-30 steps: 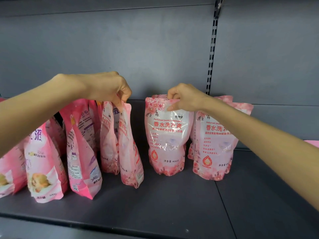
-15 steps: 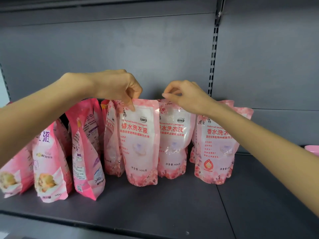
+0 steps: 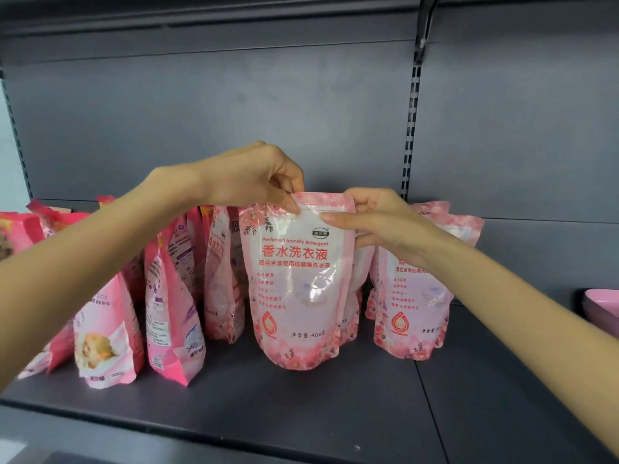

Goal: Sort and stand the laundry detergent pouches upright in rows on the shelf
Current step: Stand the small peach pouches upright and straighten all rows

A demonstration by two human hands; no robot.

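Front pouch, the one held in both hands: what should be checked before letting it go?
1. Hold: left hand pinches the front pouch at its top corner, right hand grips the other top edge: ok.
2. Label faces forward: ok.
3. Base resting fully on the shelf: cannot tell.
4. Row: it stands squarely before the pouch behind: ok.
5. Right pouch stands apart from it: ok.
6. Sideways pouches at left, turned edge-on: not ok.
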